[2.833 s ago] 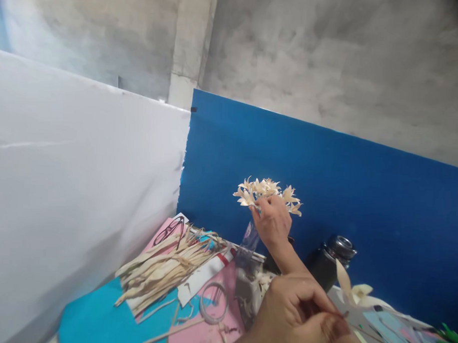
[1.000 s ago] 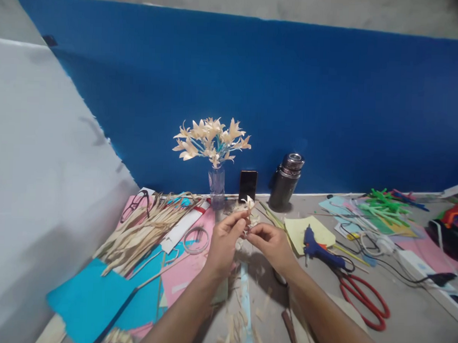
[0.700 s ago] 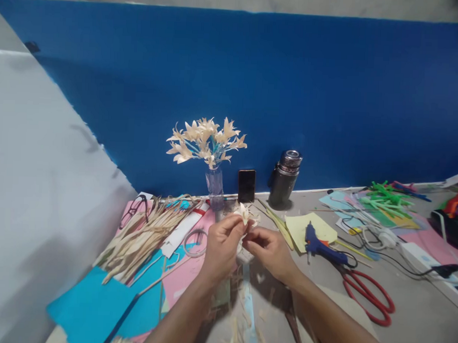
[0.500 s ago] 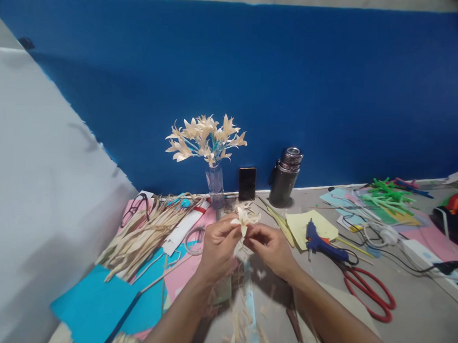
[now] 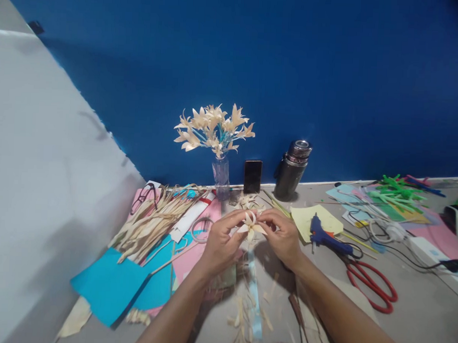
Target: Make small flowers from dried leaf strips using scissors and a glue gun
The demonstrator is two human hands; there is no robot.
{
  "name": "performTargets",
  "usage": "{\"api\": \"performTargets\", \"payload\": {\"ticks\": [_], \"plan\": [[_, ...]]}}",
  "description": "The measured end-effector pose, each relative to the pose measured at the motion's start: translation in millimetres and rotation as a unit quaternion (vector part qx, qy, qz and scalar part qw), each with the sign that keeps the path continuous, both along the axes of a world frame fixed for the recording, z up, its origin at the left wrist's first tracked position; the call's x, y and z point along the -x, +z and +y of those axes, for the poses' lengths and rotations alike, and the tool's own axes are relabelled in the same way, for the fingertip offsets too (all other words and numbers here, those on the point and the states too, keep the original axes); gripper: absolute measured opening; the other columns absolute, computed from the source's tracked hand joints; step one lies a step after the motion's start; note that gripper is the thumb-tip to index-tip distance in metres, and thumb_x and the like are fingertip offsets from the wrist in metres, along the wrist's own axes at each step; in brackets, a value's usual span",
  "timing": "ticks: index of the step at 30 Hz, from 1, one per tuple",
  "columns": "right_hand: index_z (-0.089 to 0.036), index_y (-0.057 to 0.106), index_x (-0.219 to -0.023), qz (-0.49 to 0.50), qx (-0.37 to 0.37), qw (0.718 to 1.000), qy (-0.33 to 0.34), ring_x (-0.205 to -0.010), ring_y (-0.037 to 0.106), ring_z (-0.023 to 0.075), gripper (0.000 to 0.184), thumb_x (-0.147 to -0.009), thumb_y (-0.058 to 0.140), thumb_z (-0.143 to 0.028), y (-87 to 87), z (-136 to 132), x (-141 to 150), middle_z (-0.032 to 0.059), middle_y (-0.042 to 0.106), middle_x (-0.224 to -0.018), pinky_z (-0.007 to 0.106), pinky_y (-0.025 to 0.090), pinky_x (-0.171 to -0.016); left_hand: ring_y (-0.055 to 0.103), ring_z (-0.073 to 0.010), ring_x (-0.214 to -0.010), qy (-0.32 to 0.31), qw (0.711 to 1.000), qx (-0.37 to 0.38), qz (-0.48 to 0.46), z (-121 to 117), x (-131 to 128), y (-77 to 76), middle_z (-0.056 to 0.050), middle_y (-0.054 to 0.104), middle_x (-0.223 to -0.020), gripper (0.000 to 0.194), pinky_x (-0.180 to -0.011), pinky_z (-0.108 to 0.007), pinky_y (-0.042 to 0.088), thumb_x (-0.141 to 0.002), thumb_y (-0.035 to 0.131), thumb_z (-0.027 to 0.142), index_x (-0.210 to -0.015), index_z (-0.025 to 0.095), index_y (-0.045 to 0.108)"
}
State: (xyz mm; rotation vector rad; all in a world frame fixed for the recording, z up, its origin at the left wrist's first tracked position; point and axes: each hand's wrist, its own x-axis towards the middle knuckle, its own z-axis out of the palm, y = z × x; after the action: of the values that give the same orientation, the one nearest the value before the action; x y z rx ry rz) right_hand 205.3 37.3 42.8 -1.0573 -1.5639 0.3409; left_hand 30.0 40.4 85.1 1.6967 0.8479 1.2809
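Observation:
A cream flower with pointed petals (image 5: pixel 251 228) is held between both hands over the middle of the table. My left hand (image 5: pixel 223 237) pinches its petals from the left, fingers closed. From the right, my right hand (image 5: pixel 282 238) pinches the petal on that side, thumb and fingers together. The flower's centre faces me, and its back is hidden. Just behind the hands lie pale husk scraps (image 5: pixel 246 201). Below them runs a light blue strip (image 5: pixel 253 297) with cream trimmings around it.
Similar flowers (image 5: pixel 215 126) stand in a clear bottle (image 5: pixel 221 178) by the blue wall, beside a phone (image 5: pixel 253 176) and a dark flask (image 5: pixel 292 171). Dried husk strips (image 5: pixel 163 214) lie left; a blue glue gun (image 5: pixel 326 237), red-handled scissors (image 5: pixel 375 286) and cables lie right.
The flower has tipped so its open centre faces me, and both hands have shifted their hold onto its petals. The view has tilted down a little and moved left.

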Motion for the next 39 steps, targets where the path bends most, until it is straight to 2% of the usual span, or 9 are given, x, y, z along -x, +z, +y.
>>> {"api": "performTargets", "payload": {"ticks": [7,10,15,22,27,29,32,35,39], "plan": [[-0.021,0.072,-0.081,-0.033,-0.022,0.999,-0.002,-0.075,0.063,0.0192,0.013,-0.091,0.066,-0.026,-3.2,1,1,0.0065,0.070,-0.079,0.030,0.048,-0.063,0.070,-0.0251,-0.088,0.010,1.000,0.001,-0.008,3,4,-12.8,-0.010,0.077,-0.092,0.021,-0.082,-0.036,0.054,-0.089,0.061,0.028,-0.093,0.023,0.081],[-0.021,0.072,-0.081,-0.047,-0.027,0.998,0.004,-0.075,0.062,0.0189,0.012,-0.091,0.066,-0.024,-5.8,2,0,0.0057,0.069,-0.077,0.031,0.049,-0.065,0.070,-0.0242,-0.086,0.019,1.000,0.003,-0.001,4,4,-14.8,-0.008,0.077,-0.091,0.020,-0.078,-0.034,0.054,-0.088,0.060,0.024,-0.091,0.023,0.080],[-0.021,0.071,-0.080,-0.060,-0.012,0.998,0.019,-0.076,0.064,0.0198,0.012,-0.091,0.066,-0.024,-10.0,3,0,0.0059,0.070,-0.078,0.032,0.050,-0.069,0.067,-0.0197,-0.072,0.041,0.999,0.025,-0.013,5,4,-15.5,-0.005,0.074,-0.079,0.017,-0.072,-0.031,0.053,-0.087,0.063,0.025,-0.081,0.021,0.078],[-0.022,0.072,-0.082,-0.079,0.008,0.996,0.039,-0.074,0.064,0.0198,0.013,-0.092,0.063,-0.024,-11.4,3,2,0.0059,0.070,-0.076,0.032,0.048,-0.066,0.069,-0.0206,-0.073,0.052,0.989,0.111,-0.079,4,-2,-27.1,-0.008,0.077,-0.082,0.015,-0.073,-0.032,0.055,-0.076,0.077,0.034,-0.077,0.019,0.077],[-0.023,0.071,-0.078,-0.122,0.028,0.991,0.037,-0.075,0.063,0.0202,0.014,-0.091,0.065,-0.027,-12.0,2,3,0.0053,0.070,-0.076,0.032,0.046,-0.068,0.066,-0.0177,-0.066,0.056,0.979,0.151,-0.123,5,-4,-32.0,-0.008,0.075,-0.075,0.018,-0.066,-0.030,0.053,-0.074,0.079,0.034,-0.078,0.015,0.078],[-0.023,0.071,-0.078,-0.141,0.047,0.988,0.041,-0.075,0.063,0.0199,0.015,-0.091,0.065,-0.027,-11.6,2,2,0.0046,0.070,-0.076,0.032,0.045,-0.070,0.065,-0.0163,-0.065,0.078,0.968,0.177,-0.161,10,3,-29.8,-0.008,0.075,-0.075,0.019,-0.064,-0.029,0.052,-0.073,0.080,0.033,-0.077,0.014,0.077],[-0.022,0.072,-0.078,-0.137,0.078,0.986,0.061,-0.074,0.063,0.0189,0.017,-0.092,0.064,-0.028,-10.5,4,-3,0.0039,0.072,-0.076,0.031,0.045,-0.071,0.064,-0.0139,-0.064,0.144,0.940,0.203,-0.234,21,24,-23.2,-0.006,0.075,-0.076,0.021,-0.063,-0.026,0.052,-0.069,0.083,0.031,-0.079,0.015,0.076],[-0.022,0.073,-0.078,-0.130,0.117,0.980,0.092,-0.074,0.065,0.0182,0.018,-0.092,0.063,-0.029,-9.5,8,-13,0.0034,0.073,-0.077,0.030,0.046,-0.071,0.065,-0.0134,-0.065,0.154,0.920,0.178,-0.313,30,48,-16.1,-0.004,0.073,-0.072,0.025,-0.063,-0.025,0.052,-0.058,0.089,0.028,-0.071,0.015,0.073],[-0.023,0.075,-0.081,-0.192,0.172,0.958,0.123,-0.077,0.066,0.0189,0.017,-0.091,0.062,-0.029,-10.3,17,-31,0.0025,0.075,-0.083,0.029,0.045,-0.071,0.065,-0.0122,-0.067,0.166,0.907,0.171,-0.348,33,67,-13.4,-0.002,0.072,-0.073,0.025,-0.064,-0.024,0.052,-0.059,0.089,0.025,-0.074,0.014,0.071]]}}
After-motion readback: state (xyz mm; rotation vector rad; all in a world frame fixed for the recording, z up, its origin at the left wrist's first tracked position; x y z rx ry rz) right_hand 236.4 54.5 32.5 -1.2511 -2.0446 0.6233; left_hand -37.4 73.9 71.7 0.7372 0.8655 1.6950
